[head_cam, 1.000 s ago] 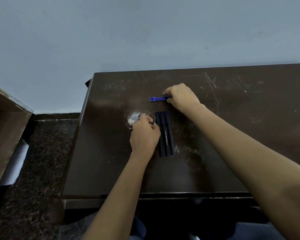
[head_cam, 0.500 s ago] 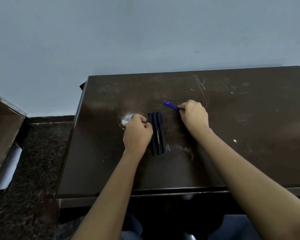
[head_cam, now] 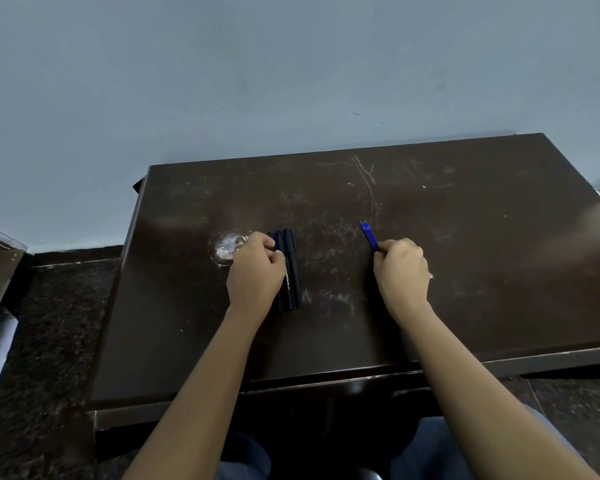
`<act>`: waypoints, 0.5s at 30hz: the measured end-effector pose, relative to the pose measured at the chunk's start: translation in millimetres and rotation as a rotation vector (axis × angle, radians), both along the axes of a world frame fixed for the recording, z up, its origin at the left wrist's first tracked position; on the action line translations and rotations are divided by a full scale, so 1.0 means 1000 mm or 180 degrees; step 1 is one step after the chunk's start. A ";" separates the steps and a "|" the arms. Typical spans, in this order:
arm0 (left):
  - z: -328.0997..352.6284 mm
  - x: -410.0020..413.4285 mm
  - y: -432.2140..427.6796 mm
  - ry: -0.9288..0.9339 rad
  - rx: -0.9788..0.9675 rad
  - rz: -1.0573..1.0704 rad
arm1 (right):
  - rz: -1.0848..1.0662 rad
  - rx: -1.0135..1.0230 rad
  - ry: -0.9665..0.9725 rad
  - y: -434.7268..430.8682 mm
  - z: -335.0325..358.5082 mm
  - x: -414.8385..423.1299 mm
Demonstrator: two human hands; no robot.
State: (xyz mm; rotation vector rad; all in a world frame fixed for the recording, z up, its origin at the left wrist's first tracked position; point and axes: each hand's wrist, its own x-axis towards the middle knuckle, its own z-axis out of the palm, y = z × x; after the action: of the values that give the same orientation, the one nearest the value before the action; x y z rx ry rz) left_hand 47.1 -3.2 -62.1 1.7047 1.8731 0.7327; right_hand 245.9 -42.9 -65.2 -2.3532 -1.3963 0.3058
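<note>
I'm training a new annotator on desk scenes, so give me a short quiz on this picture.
1. True or false: the right hand grips the thin blue refills.
2. What lies right beside the left hand? A) a cup B) black pens C) scissors
3. Fill in: the black pens lie flat on the dark ____.
Key: 1 true; 2 B; 3 table.
</note>
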 end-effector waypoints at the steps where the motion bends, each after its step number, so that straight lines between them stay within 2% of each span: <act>1: 0.001 0.002 -0.001 0.0011 0.0049 -0.0059 | -0.0010 0.0002 0.0022 0.000 0.000 -0.001; 6: 0.002 0.008 -0.004 0.0052 0.0149 -0.0263 | -0.0066 -0.0035 0.0038 0.001 0.000 -0.006; 15: -0.002 0.006 -0.003 0.0031 0.0081 -0.0205 | -0.0094 -0.0009 0.0035 0.004 -0.002 -0.006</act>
State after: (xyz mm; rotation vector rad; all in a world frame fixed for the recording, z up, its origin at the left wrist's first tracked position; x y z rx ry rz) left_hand 53.1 -6.0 -64.0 1.7788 1.8137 0.7271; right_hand 239.6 -39.3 -67.4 -2.3684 -1.3557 0.3122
